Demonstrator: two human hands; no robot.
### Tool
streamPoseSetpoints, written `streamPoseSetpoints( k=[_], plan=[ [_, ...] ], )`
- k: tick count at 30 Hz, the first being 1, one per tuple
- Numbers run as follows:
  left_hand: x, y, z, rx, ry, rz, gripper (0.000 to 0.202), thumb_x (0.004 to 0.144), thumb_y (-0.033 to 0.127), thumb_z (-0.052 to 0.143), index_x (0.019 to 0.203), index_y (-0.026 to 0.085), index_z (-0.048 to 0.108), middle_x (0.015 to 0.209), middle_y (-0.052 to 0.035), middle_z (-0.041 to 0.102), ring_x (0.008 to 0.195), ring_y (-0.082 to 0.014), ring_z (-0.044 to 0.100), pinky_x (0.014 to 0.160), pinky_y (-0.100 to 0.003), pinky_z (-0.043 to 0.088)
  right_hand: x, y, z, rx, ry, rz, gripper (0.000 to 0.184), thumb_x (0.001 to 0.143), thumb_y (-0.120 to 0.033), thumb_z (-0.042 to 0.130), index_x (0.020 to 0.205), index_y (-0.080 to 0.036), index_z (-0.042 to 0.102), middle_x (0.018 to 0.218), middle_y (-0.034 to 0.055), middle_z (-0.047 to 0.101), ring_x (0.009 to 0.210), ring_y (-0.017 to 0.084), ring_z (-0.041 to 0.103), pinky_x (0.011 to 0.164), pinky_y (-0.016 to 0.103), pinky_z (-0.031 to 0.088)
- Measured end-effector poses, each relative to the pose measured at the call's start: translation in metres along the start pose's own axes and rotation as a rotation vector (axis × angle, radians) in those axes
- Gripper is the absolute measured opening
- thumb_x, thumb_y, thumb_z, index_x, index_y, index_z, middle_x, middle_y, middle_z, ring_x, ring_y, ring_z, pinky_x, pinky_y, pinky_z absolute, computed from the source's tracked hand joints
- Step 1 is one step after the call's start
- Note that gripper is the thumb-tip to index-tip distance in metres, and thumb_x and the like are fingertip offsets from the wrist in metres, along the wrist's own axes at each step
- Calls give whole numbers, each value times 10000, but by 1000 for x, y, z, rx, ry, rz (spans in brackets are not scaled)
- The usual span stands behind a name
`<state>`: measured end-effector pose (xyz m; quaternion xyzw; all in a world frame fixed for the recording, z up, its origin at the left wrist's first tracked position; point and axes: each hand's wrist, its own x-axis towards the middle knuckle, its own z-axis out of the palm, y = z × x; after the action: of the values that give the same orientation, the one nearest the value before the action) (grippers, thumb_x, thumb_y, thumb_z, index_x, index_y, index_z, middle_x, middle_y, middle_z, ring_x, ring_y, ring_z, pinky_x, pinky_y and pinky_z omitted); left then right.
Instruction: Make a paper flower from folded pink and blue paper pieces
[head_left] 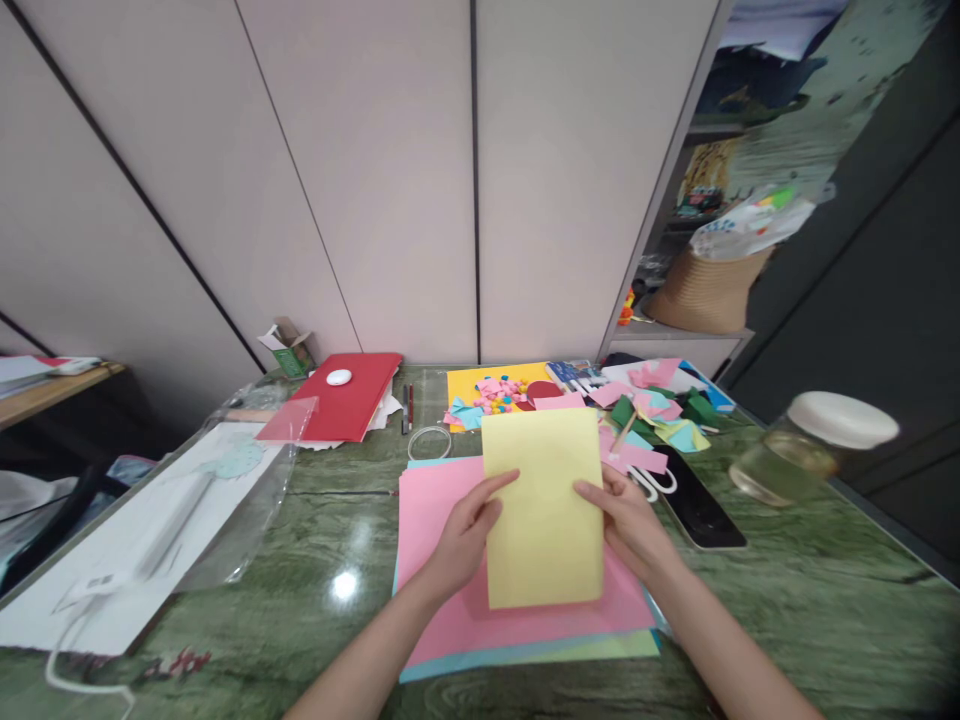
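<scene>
A yellow sheet of paper [544, 520], apparently folded over along its rounded right edge, is raised between my two hands. My left hand [466, 532] grips its left edge, with the index finger lying across the front. On the other side my right hand [630, 515] pinches the right edge, thumb in front and fingers behind. Underneath lies a stack of coloured sheets, a pink sheet [439, 560] on top with blue and yellow-green edges showing below it.
White-handled scissors [664, 487] and a black phone [705, 510] lie right of the stack, near paper scraps [675, 405]. A lidded glass jar [795, 460] stands farther right. Leftward are a red folder [352, 395], a coiled white cable [430, 442] and a plastic sleeve [259, 510].
</scene>
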<state>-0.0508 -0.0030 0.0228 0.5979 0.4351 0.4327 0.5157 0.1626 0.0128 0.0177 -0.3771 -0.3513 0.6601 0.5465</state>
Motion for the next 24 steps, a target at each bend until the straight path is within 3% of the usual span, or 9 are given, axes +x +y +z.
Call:
streamPoseSetpoints(
  k=[6, 9, 12, 14, 16, 19, 20, 22, 24],
  plan=[
    [3, -2, 1, -53, -14, -13, 350, 835, 304, 442, 1142, 227, 592, 1262, -24, 539, 1184, -205, 454, 1001, -338, 332, -1, 2, 2, -6, -11, 2, 407, 671, -229, 709, 1055, -194, 575, 1031, 80, 672, 856, 211, 652, 790, 346, 495],
    [6, -6, -4, -143, -11, -65, 386, 785, 233, 464, 1152, 217, 584, 1256, -28, 542, 1124, -215, 498, 931, -329, 388, -5, -2, 2, -61, -62, 51, 477, 664, -217, 711, 1110, -209, 545, 1087, 83, 647, 913, 221, 635, 788, 343, 498],
    [10, -3, -18, -133, -93, -185, 421, 708, 149, 450, 1088, 193, 628, 1157, -34, 607, 947, -196, 577, 782, -279, 442, -6, -10, -3, -151, -130, 110, 614, 690, -250, 685, 1248, -269, 430, 1180, 75, 594, 1002, 233, 600, 809, 373, 495],
    [15, 1, -29, -59, -204, -272, 445, 675, 129, 426, 1056, 179, 649, 1083, -40, 640, 794, -166, 595, 664, -245, 438, -3, -16, -10, -284, -121, 77, 635, 746, -316, 625, 1312, -295, 338, 1201, 79, 574, 1041, 231, 580, 841, 401, 480],
    [26, 6, -38, 21, -418, -301, 445, 650, 121, 422, 1018, 163, 669, 1055, -42, 652, 725, -148, 586, 610, -226, 419, -1, -21, -15, -525, -22, -67, 613, 779, -363, 574, 1327, -287, 310, 1210, 92, 558, 1074, 227, 558, 886, 426, 450],
    [53, 7, -40, 128, -778, -260, 477, 618, 90, 409, 999, 183, 680, 1075, -13, 650, 872, -173, 585, 710, -236, 427, -6, -22, -9, -1033, 191, -426, 483, 787, -348, 559, 1242, -251, 431, 1249, 94, 520, 1148, 231, 492, 968, 449, 379],
    [64, 6, -37, 146, -872, -237, 490, 597, 75, 400, 973, 198, 689, 1081, 8, 649, 965, -180, 563, 789, -241, 414, -11, -19, -4, -1198, 186, -532, 415, 799, -324, 545, 1200, -240, 475, 1237, 90, 529, 1160, 227, 478, 981, 440, 370],
    [85, -2, -27, 221, -1008, -243, 503, 580, 64, 392, 959, 213, 687, 1071, 32, 651, 1023, -179, 538, 851, -252, 396, -24, -11, 10, -1434, 28, -681, 330, 842, -253, 480, 1170, -232, 506, 1208, 73, 559, 1177, 194, 462, 991, 394, 375],
    [103, -12, -16, 348, -1016, -286, 460, 596, 77, 405, 953, 186, 674, 1011, 14, 665, 955, -179, 562, 812, -264, 416, -36, 2, 20, -1621, -253, -708, 345, 864, -218, 438, 1205, -227, 493, 1247, 61, 542, 1223, 177, 420, 1019, 379, 357]
  ],
)
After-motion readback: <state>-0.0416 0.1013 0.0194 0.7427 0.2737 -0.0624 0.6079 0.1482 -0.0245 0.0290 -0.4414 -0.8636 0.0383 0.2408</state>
